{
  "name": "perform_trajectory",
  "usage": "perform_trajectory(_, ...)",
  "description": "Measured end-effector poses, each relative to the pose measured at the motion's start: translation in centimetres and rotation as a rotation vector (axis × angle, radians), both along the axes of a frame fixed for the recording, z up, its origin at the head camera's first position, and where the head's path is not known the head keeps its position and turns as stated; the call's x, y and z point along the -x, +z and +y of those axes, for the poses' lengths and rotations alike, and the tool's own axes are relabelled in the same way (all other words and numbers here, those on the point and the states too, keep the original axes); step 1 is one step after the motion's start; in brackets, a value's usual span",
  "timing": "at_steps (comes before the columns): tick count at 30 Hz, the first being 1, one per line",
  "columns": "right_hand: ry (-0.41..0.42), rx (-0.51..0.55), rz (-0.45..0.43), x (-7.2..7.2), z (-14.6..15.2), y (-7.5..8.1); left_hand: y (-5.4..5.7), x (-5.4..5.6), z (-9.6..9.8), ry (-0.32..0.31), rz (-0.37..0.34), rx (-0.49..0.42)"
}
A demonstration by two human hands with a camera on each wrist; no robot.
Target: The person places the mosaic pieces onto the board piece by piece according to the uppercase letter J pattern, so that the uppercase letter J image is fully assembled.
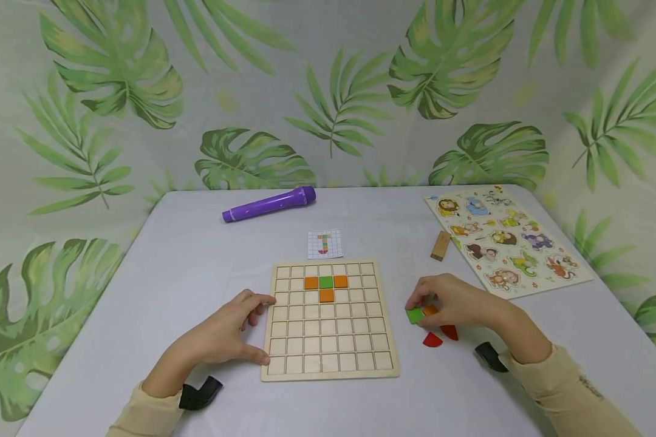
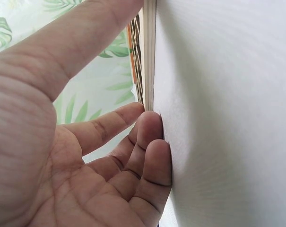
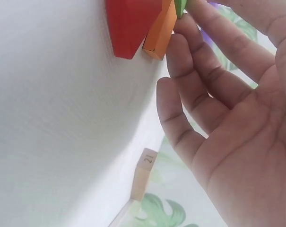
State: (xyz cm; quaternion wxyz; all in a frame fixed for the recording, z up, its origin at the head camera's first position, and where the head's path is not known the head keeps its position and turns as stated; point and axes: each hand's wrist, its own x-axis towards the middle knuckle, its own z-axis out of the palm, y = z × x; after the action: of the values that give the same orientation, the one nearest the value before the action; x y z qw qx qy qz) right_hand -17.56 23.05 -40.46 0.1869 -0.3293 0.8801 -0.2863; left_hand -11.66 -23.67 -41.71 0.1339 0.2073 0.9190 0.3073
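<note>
A wooden grid board (image 1: 313,345) lies on the table. In its upper rows sit a green square tile (image 1: 325,281) between two orange ones, and an orange tile (image 1: 326,295) below. My left hand (image 1: 226,328) touches the board's left edge with thumb and index finger spread apart; the left wrist view shows the other fingers (image 2: 157,163) loosely bent beside it. To the board's right, my right hand (image 1: 452,301) pinches another green tile (image 1: 414,315) between thumb and index finger. Around it are an orange tile (image 1: 429,310) and red quarter-round pieces (image 1: 432,340), partly hidden by the hand.
Behind the board lies a small pattern card (image 1: 325,243) with a coloured J-like figure. A purple toy microphone (image 1: 269,204) is farther back on the left. At right are a wooden block (image 1: 440,246) and an animal puzzle board (image 1: 505,240).
</note>
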Motion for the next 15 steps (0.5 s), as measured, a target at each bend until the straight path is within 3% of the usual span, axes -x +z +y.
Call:
perform_trajectory(7,-0.002,-0.01,0.058,0.4,-1.2,0.1,0.0,0.0,-0.1,-0.005,0.001,-0.003)
perform_trajectory(15,0.068,0.011,0.128,1.0,-4.6,0.8,-0.1,0.0,-0.1,-0.011,0.009,-0.009)
